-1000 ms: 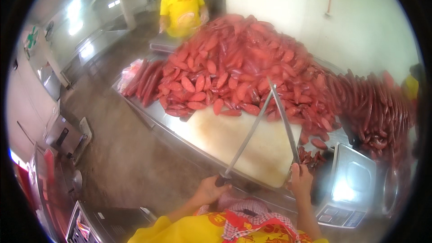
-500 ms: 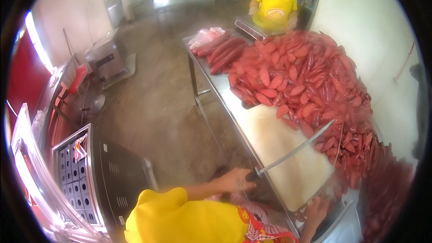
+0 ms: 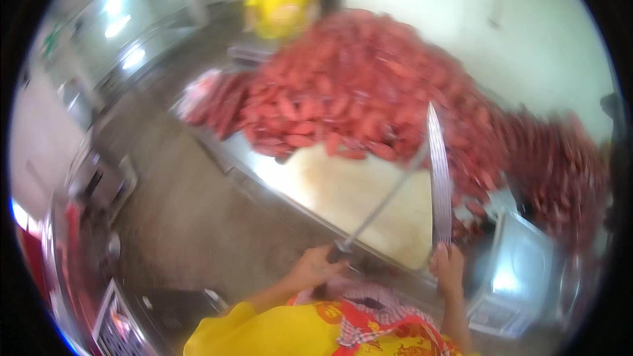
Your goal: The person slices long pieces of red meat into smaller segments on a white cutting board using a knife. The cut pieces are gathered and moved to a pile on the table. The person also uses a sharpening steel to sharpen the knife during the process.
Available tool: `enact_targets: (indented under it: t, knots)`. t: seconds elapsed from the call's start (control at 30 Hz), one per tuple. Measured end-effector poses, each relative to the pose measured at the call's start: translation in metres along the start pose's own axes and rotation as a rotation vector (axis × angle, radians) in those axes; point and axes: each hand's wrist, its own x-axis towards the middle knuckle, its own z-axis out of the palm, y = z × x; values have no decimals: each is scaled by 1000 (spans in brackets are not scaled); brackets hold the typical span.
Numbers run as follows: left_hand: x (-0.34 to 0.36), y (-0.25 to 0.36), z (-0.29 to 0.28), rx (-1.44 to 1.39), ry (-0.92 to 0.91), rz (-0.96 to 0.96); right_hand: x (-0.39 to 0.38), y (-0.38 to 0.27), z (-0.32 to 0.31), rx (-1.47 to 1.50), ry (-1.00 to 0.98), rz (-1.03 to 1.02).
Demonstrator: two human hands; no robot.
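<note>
Compared with a second ago, the long silver knife (image 3: 439,184) has swung from leaning toward eleven o'clock to pointing at about twelve, its handle grasped in the right hand (image 3: 448,267). The left hand (image 3: 315,268) is wrapped around the black handle of a slender grey metal rod (image 3: 382,206), which points to one o'clock over a cream rectangular cutting board (image 3: 330,184), though blur hides whether rod and blade touch. Reddish oval slices (image 3: 369,86) heap at the board's twelve o'clock; a silver boxy scale (image 3: 521,254) sits at the right hand's three o'clock.
</note>
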Motion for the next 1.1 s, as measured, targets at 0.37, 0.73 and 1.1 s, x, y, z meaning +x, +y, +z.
enact_targets:
  t: [0.37, 0.73, 1.1]
  knots:
    - [46, 41, 52, 22, -327, -34, -32, 23, -36, -203, 250, -147]
    - [104, 120, 179, -154, -660, 57, -92, 25, -117, 437, 537, 103]
    - [114, 148, 251, 195, -678, 134, -117, 41, -124, 527, 703, 132]
